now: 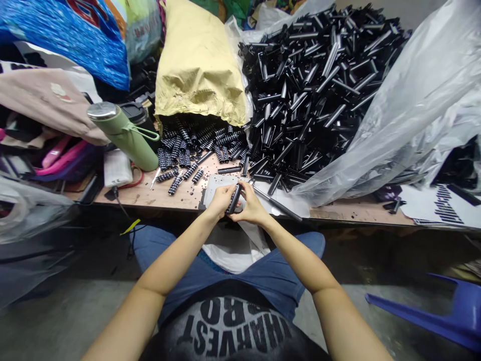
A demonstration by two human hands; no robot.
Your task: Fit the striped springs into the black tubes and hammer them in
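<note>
Both of my hands meet above the table's front edge around a short black plastic piece (234, 198) with a ridged, speckled strip along it. My left hand (221, 201) has its fingers closed on the left side of this piece. From the other side, the thumb and fingers of my right hand (251, 204) pinch it near both ends. Under the hands lies a light grey plate (218, 183). A dark rod-like tool (280, 204) with a metal shaft lies just to the right. Fingers partly hide the piece, so its full shape cannot be made out.
Black half-tube pieces (308, 85) are heaped at back right, beside clear plastic sheeting (406, 115). Ridged black-and-white cylinders (184, 148) spill from a yellow sack (203, 65). A green bottle (128, 138) and white power bank (117, 169) stand left. A blue stool (447, 321) is lower right.
</note>
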